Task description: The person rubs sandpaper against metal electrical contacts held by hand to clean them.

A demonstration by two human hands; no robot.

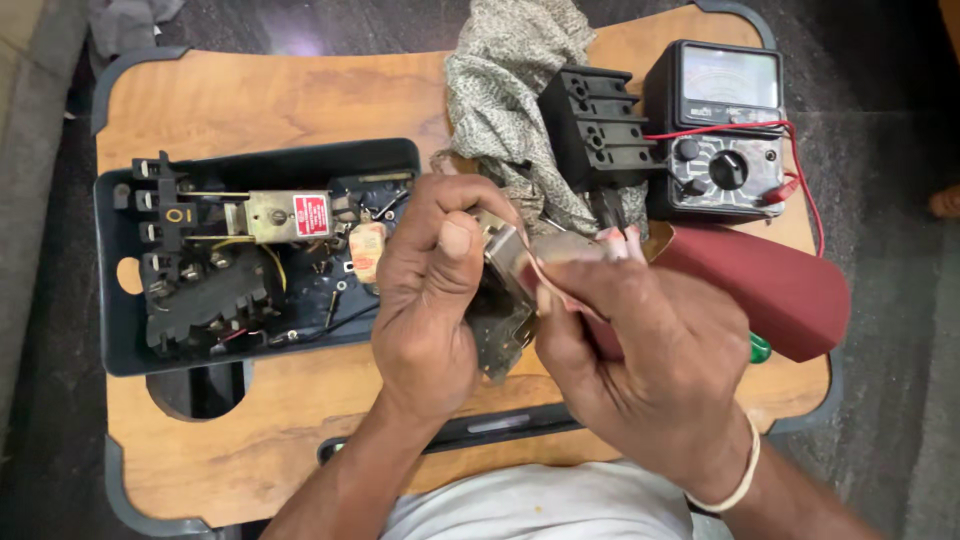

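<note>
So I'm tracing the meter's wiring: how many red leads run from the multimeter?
1 red lead, looping from the multimeter face around its right side; any other lead may be hidden behind the red sandpaper sheet.

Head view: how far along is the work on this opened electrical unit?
Done: the black housing lies open, its parts exposed, and a black terminal block sits apart by the meter. In hand: the left hand grips a small metal part while the right hand presses red sandpaper against it. Left: the part and block are still out of the housing.
</note>
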